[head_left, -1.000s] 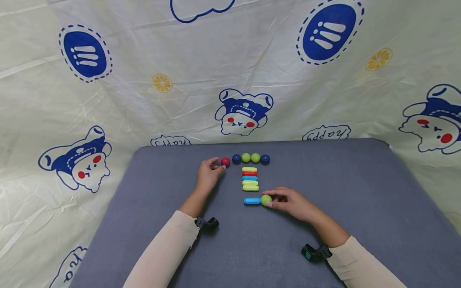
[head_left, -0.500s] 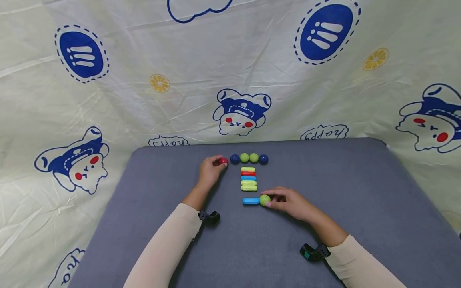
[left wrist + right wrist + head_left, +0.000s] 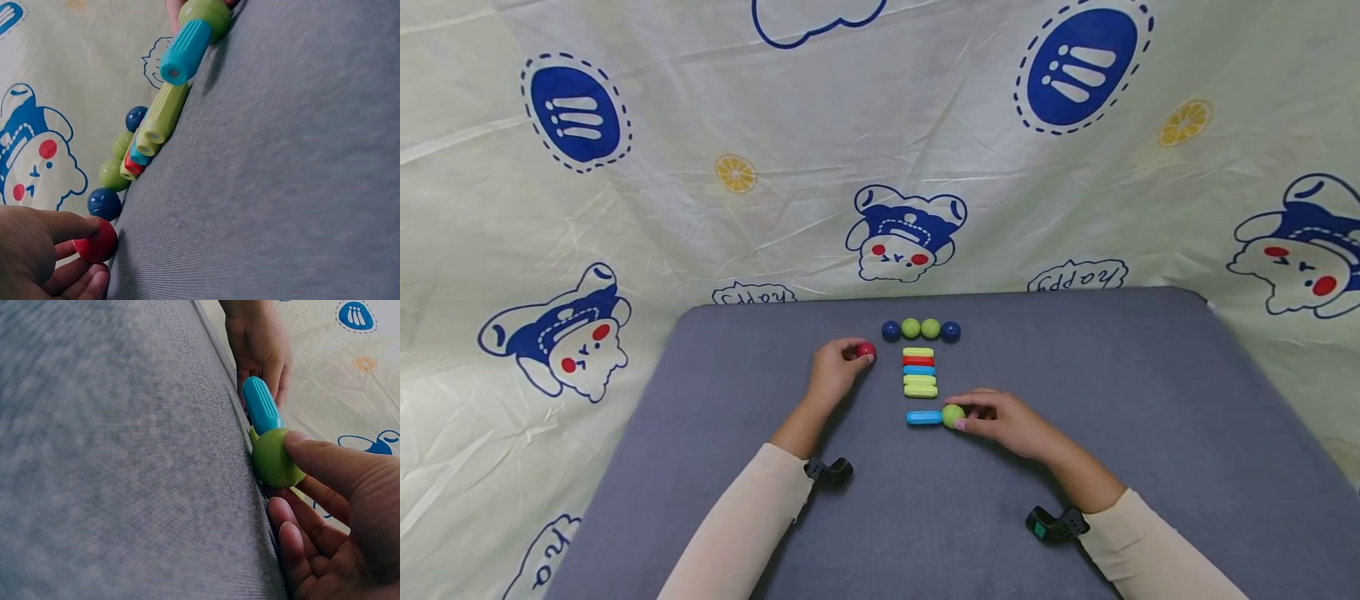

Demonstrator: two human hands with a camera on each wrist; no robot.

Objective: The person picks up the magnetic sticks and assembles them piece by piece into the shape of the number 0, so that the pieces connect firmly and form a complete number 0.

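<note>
A pale cloth (image 3: 715, 125) printed with blue bears and lemon slices hung behind a grey table (image 3: 1150, 400). The left hand (image 3: 831, 371) rested on the table, and its grip was narrow: thumb and fingers (image 3: 65, 226) pinched a red ball (image 3: 867, 351), which sat on the grey surface at the fingertips. Just beyond that grip and a little to its right stood a row of four balls (image 3: 921, 330), blue, green, green, blue, touching side by side. Just to the right of the red ball lay a stack of short ribbed sticks (image 3: 919, 372) in yellow-green, red and blue, packed close and parallel. The right hand (image 3: 1007, 421) lay nearer the person, its grip likewise narrow, thumb (image 3: 325, 464) and curled fingers closed on a green ball (image 3: 953, 416) that rested on the table. A blue stick (image 3: 924, 417) ran from that ball away to the left of the grip, its end meeting the ball. The two hands were well apart, with the stack of sticks between them and slightly farther off.
</note>
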